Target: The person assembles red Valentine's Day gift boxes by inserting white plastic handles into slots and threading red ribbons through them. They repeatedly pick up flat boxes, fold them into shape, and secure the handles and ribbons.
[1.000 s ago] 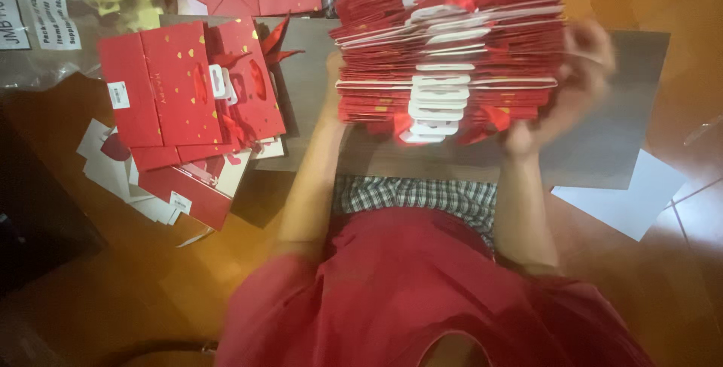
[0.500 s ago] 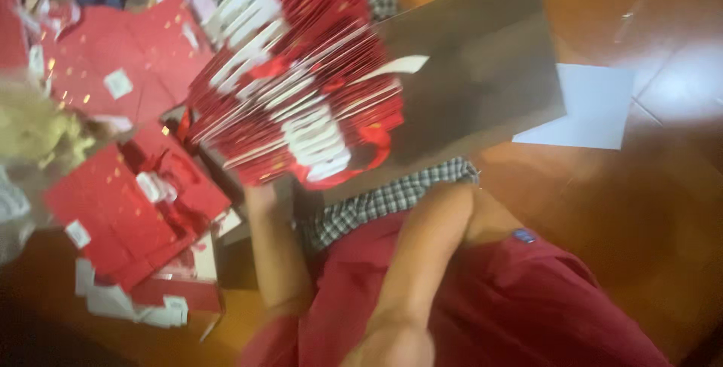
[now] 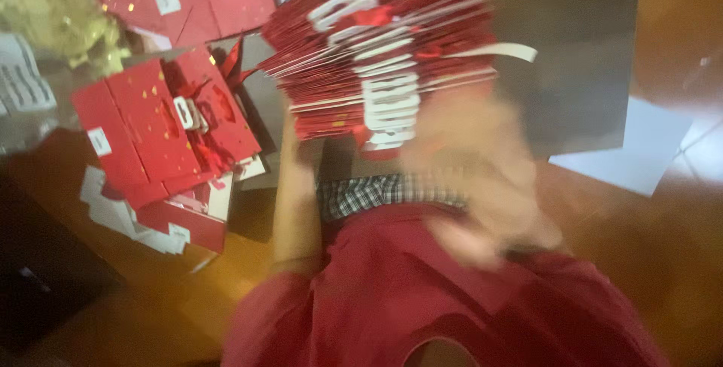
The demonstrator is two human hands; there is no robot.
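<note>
Red card stack (image 3: pixel 380 58) sits above your lap, over the grey board (image 3: pixel 580 73), its edges fanned and running up-left to down-right. Your left hand (image 3: pixel 305 149) grips its lower-left corner from beneath. Your right hand (image 3: pixel 467 164) is blurred just below the stack; its grip cannot be told.

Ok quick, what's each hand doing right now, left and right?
Left hand: up against the underside of the stack of red cards; grip hidden, cannot tell.
Right hand: motion-blurred below the stack; cannot tell.
</note>
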